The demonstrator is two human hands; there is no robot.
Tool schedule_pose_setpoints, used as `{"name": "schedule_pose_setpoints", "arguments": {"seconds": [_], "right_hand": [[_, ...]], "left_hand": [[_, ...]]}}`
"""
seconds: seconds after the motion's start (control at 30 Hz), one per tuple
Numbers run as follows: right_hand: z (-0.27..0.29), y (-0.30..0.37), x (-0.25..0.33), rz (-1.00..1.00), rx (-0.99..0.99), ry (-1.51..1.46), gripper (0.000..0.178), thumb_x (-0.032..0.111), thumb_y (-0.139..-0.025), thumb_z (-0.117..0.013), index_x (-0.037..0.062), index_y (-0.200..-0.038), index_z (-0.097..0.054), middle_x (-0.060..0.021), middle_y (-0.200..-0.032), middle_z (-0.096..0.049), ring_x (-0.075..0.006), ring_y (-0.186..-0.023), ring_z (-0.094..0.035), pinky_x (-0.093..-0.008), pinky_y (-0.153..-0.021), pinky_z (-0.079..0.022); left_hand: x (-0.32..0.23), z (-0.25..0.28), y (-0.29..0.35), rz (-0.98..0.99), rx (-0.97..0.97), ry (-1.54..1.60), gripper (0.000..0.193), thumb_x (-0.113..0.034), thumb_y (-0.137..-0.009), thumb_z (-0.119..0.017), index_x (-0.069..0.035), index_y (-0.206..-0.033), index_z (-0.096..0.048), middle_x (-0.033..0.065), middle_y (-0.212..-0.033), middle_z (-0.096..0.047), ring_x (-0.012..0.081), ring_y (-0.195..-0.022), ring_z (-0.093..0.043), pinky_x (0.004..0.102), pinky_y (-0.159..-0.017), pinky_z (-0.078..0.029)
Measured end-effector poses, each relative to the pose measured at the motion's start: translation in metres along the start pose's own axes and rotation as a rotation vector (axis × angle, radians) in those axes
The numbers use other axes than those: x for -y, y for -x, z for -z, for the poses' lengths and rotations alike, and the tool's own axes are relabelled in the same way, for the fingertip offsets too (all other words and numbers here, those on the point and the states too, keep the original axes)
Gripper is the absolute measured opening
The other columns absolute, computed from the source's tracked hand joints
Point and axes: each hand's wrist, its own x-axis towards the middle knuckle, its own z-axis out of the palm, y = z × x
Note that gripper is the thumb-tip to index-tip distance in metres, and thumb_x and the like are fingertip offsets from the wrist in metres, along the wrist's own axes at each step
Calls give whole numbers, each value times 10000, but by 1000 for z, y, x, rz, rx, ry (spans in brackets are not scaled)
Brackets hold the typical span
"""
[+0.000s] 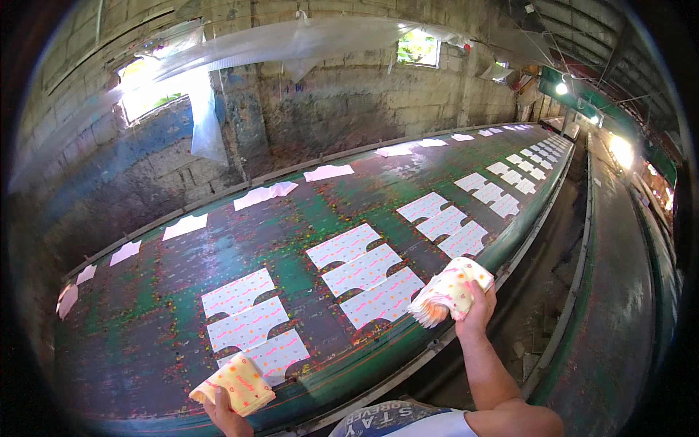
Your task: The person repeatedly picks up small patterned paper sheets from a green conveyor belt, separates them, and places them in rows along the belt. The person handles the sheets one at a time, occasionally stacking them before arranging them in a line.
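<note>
Nearby, our right grip (478,307) pinches a cream bundle (445,290), our left grip (228,416) a yellow bundle (239,382), best kept squared.

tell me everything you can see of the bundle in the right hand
The bundle looks like thin, soft cloth: cream-white, dotted with small orange and pinkish-red motifs. It is folded over, with many layered edges fanning out at its lower left. The right hand grips its right side, over the near edge of the long table; whether it touches that edge is unclear.
</note>
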Motion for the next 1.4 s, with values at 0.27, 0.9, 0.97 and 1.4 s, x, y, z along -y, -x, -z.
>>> {"name": "schedule_pose_setpoints", "arguments": {"seconds": [0.27, 0.9, 0.97, 1.4], "right_hand": [[51, -107, -13, 7, 34, -58, 439, 118, -1019, -679, 20, -1429, -556, -177, -1370, -657, -328, -1205, -706, -460, -972, -626], [108, -286, -11, -84, -29, -29, 416, 139, -1046, -639, 28, -1443, -583, -180, -1397, -665, -327, -1233, -698, -472, -982, -622], [100, -281, -1, -71, 7, -59, 420, 142, -1047, -638, 30, -1448, -582, -181, -1405, -660, -330, -1245, -694, -478, -987, -624], [123, -323, 82, 88, 25, 79, 404, 125, -1048, -659, -18, -1422, -608, -157, -1344, -697, -292, -1227, -705, -441, -1010, -595]], "left_hand": [[22, -100, 39, -88, 5, 155, 354, -176, -1073, -652, 40, -1343, -578, 118, -1202, -707, 205, -1055, -729, 376, -939, -602], [43, -234, 141, -26, 33, 98, 301, -139, -1032, -672, 39, -1274, -675, 126, -1211, -748, 205, -1068, -748, 363, -952, -587], [49, -235, 132, -40, -11, 109, 297, -138, -1033, -670, 40, -1271, -673, 127, -1200, -749, 210, -1073, -746, 373, -957, -588], [93, -249, 116, 19, -10, 125, 387, -233, -1079, -682, 41, -1339, -597, 126, -1202, -727, 212, -1046, -741, 389, -936, -617]]}}
